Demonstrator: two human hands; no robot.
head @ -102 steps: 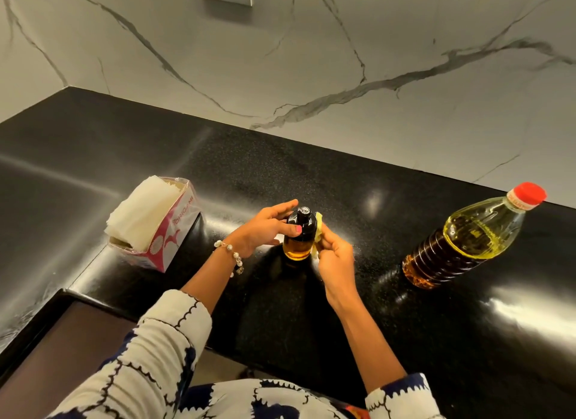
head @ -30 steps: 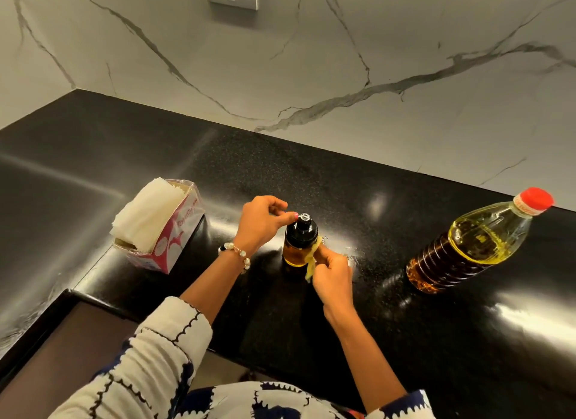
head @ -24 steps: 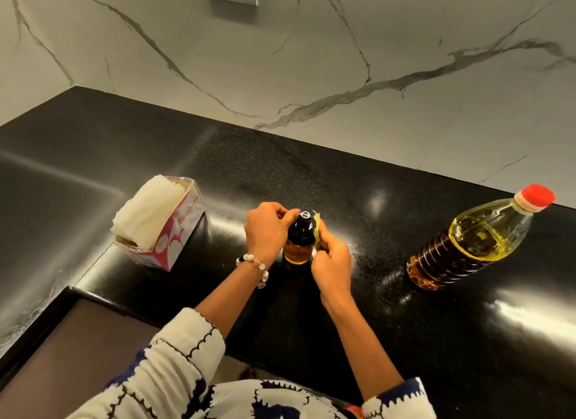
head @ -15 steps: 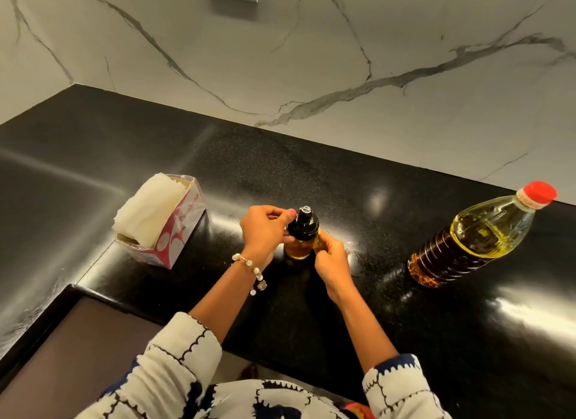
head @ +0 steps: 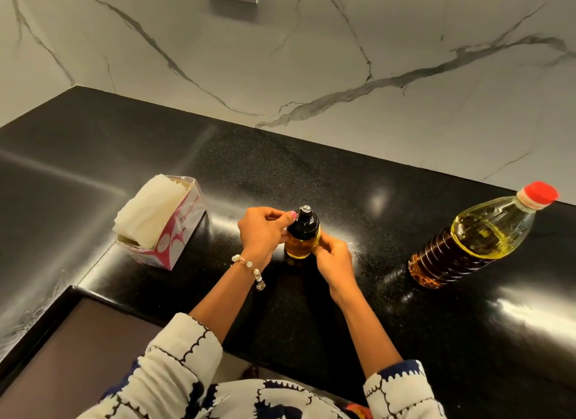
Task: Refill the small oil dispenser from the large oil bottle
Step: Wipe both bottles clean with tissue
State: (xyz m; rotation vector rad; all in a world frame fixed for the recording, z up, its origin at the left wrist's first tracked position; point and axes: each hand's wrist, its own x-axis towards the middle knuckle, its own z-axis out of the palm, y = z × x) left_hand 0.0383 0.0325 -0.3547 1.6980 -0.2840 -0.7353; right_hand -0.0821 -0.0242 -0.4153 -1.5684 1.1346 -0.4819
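— Black counter (head: 311, 175) under marble wall; where is the small oil dispenser (head: 301, 236)?
— Upright, well left of the large oil bottle (head: 477, 238). Left hand (head: 263, 233) grips its black cap (head: 304, 224), right hand (head: 333, 258) grips its body.

Left hand (head: 263, 231) and right hand (head: 333, 256) grip small dispenser (head: 301, 236); large bottle (head: 477, 238) capped.

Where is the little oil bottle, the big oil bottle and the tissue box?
small oil dispenser (head: 303, 228): head view, on its black top.
large oil bottle (head: 486, 231): head view, on its clear yellow upper body.
tissue box (head: 174, 241): head view, on its pink and white side.
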